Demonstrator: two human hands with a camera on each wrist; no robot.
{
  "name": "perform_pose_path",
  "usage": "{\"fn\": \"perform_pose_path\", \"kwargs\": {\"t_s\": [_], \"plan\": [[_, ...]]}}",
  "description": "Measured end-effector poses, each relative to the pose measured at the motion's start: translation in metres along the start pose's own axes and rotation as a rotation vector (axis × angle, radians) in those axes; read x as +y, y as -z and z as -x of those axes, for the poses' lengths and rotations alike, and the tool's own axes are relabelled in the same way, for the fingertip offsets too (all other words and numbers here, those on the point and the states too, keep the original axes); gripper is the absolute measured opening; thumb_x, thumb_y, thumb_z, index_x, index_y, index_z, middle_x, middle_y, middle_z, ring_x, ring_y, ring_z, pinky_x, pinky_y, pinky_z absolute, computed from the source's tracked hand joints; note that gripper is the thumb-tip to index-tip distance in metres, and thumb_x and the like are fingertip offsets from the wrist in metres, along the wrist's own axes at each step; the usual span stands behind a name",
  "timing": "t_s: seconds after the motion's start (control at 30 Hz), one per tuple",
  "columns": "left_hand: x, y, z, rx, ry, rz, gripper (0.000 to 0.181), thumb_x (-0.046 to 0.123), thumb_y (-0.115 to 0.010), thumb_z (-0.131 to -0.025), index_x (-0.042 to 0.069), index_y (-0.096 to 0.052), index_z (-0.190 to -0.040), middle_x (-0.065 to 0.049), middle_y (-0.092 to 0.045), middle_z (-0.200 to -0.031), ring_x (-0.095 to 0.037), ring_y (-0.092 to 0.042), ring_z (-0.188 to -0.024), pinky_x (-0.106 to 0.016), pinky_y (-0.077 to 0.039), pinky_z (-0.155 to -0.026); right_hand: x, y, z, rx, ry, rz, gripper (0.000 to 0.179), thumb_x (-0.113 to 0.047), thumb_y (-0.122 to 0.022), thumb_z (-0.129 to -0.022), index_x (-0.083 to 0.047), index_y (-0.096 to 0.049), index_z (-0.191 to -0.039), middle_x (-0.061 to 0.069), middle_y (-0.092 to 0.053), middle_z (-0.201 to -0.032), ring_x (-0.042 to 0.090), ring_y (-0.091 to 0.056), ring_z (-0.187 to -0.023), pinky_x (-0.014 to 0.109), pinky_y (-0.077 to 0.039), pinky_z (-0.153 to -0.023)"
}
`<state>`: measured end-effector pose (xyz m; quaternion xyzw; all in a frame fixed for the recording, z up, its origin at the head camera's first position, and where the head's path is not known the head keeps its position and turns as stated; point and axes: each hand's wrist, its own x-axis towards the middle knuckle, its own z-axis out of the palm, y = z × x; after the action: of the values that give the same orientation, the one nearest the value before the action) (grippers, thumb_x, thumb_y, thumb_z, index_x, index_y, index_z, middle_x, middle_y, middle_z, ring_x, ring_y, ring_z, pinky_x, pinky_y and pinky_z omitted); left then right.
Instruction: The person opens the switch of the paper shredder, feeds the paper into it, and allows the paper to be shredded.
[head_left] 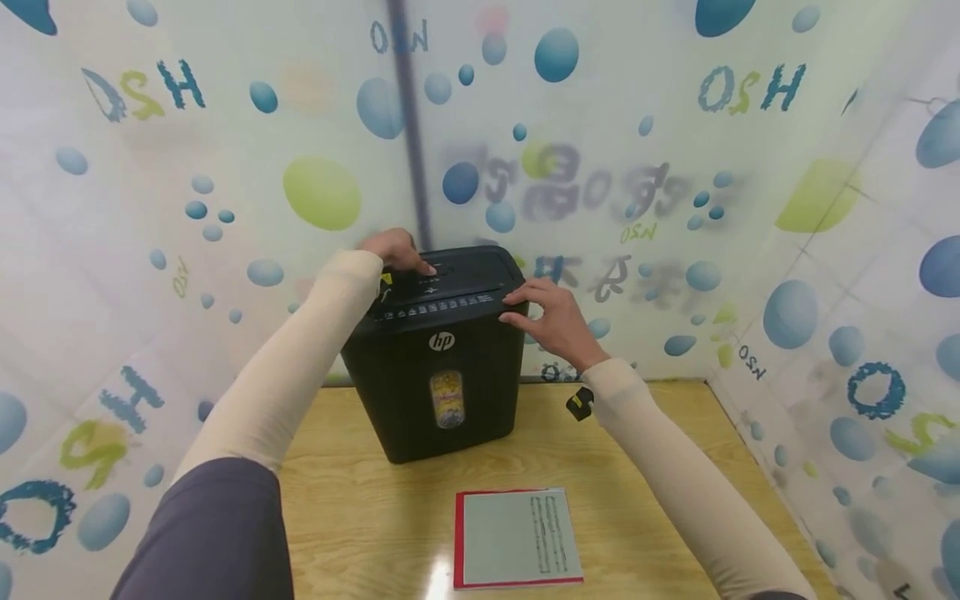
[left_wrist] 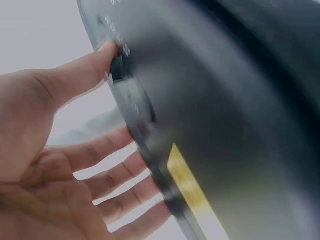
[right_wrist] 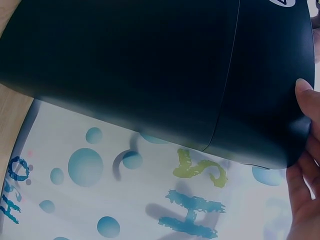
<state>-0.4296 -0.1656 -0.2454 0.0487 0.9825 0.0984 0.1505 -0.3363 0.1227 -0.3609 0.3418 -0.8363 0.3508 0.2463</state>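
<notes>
A black HP paper shredder (head_left: 480, 367) stands on the wooden table, with a row of symbols along its top and an oval window in front showing colourful scraps. At its top left, my left hand (head_left: 396, 250) grips the head. The left wrist view has the thumb (left_wrist: 107, 54) at a small dark switch (left_wrist: 120, 67), the other fingers behind the edge with their tips hidden. My right hand (head_left: 553, 318) holds the upper right corner. In the right wrist view its thumb (right_wrist: 305, 92) lies against the shredder's side panel (right_wrist: 270, 95), fingers wrapping round the end.
In front of the shredder lies a flat grey rectangle (head_left: 502, 537) with red edges and two dark patterned columns. A curtain (head_left: 637, 108) printed with bubbles and letters hangs right behind the table (head_left: 645, 500) and along both sides.
</notes>
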Motion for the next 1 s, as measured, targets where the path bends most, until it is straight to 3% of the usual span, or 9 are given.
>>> {"fn": "perform_pose_path", "kwargs": {"t_s": [0.53, 0.73, 1.0], "plan": [[0.001, 0.002, 0.002, -0.010, -0.011, 0.011, 0.075, 0.055, -0.061, -0.097, -0.004, -0.051, -0.144, -0.022, -0.050, -0.151, -0.037, -0.051, -0.137, -0.050, -0.042, -0.115, 0.002, 0.000, -0.001, -0.002, -0.002, 0.016, 0.024, -0.023, -0.081, -0.089, -0.011, -0.078, -0.110, 0.005, -0.072, -0.111, 0.025, -0.063, -0.113, 0.043, -0.052, -0.104], [0.002, -0.001, 0.008, 0.030, -0.039, 0.054, 0.079, 0.064, -0.058, -0.095, 0.001, -0.054, -0.141, -0.021, -0.052, -0.147, -0.037, -0.052, -0.132, -0.051, -0.045, -0.111, 0.000, -0.002, 0.000, -0.004, 0.016, 0.026, 0.023, -0.022, -0.080, -0.090, -0.011, -0.077, -0.110, 0.006, -0.072, -0.111, 0.025, -0.063, -0.111, 0.045, -0.052, -0.102], [0.013, -0.001, 0.015, 0.114, -0.078, 0.061, 0.106, 0.078, -0.055, -0.087, 0.006, -0.029, -0.160, -0.019, -0.038, -0.162, -0.038, -0.043, -0.144, -0.054, -0.041, -0.115, 0.002, 0.002, -0.002, -0.001, 0.030, 0.027, 0.023, -0.022, -0.080, -0.090, -0.010, -0.077, -0.109, 0.006, -0.072, -0.110, 0.026, -0.063, -0.111, 0.045, -0.052, -0.102]]}}
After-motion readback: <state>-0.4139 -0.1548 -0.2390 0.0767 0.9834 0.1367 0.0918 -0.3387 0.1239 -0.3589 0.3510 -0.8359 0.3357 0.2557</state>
